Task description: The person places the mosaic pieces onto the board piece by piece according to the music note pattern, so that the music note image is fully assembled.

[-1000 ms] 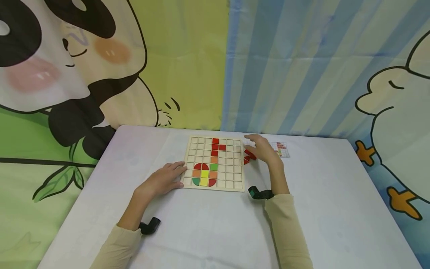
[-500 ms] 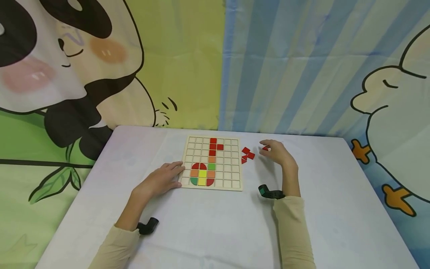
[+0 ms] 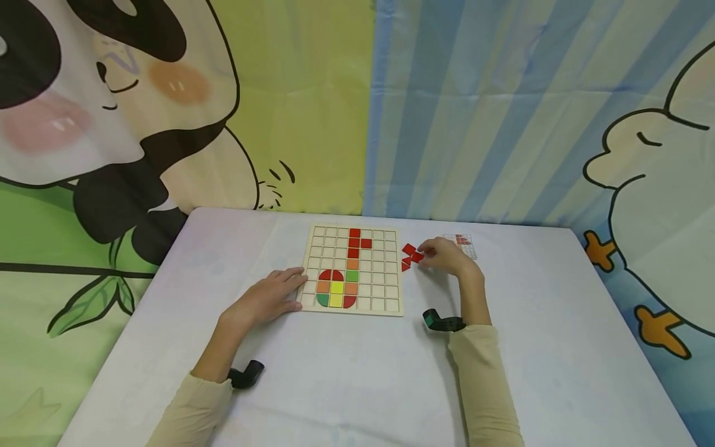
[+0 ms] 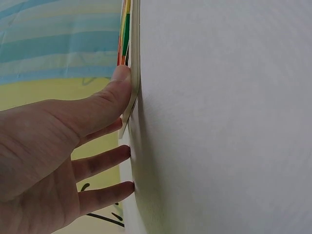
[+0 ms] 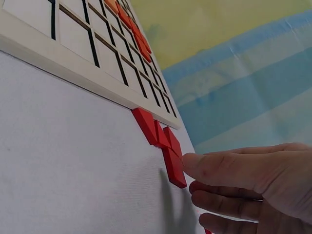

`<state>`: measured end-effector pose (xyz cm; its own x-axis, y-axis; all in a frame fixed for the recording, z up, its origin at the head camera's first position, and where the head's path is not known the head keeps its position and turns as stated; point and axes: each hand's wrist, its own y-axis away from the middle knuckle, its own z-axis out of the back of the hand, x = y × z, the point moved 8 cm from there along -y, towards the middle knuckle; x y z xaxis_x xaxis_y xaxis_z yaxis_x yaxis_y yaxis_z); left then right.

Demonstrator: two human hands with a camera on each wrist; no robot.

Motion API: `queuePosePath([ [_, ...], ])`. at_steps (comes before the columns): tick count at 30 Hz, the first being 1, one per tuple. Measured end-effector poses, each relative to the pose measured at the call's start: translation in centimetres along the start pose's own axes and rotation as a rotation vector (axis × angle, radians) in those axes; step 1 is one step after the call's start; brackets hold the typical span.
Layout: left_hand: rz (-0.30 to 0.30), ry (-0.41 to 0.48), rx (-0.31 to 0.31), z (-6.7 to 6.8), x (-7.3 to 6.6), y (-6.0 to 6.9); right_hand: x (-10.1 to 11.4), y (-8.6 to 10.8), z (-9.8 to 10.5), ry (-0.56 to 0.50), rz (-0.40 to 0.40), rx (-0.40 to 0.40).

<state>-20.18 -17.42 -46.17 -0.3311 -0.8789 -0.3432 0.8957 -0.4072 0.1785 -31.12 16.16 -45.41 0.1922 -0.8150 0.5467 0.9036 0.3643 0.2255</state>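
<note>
A wooden grid board (image 3: pixel 381 279) lies on the table, with red, orange, green and yellow tiles in some cells. My left hand (image 3: pixel 270 295) rests at its left side. In the left wrist view the thumb (image 4: pixel 109 100) touches the board's edge (image 4: pixel 136 53) and the other fingers are spread. My right hand (image 3: pixel 449 256) is beside a small pile of loose red tiles (image 3: pixel 409 249) right of the board. In the right wrist view its thumb tip meets the end of a red tile (image 5: pixel 174 168). A sliver of red (image 5: pixel 207 231) shows by the lower fingers; cannot tell whether it is held.
A small printed pattern card (image 3: pixel 469 248) lies right of the pile, partly hidden by the right hand. The white table (image 3: pixel 357 372) ends at a printed curtain (image 3: pixel 313 105) behind. A black camera (image 3: pixel 441 321) is worn on the right wrist.
My right hand moved right from the pile to over the card, where red showed between thumb and fingers. Now it is back left at the red tiles. The left hand stayed at the board.
</note>
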Motion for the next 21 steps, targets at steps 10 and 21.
queuePosePath([
  [10, -0.006, -0.009, 0.0, -0.1, 0.2, 0.0, -0.4, -1.1, -0.8, 0.067, -0.067, -0.058],
  [21, -0.01, -0.016, -0.012, -0.2, 0.3, 0.0, -0.4, -0.2, 1.8, -0.072, -0.003, -0.183],
])
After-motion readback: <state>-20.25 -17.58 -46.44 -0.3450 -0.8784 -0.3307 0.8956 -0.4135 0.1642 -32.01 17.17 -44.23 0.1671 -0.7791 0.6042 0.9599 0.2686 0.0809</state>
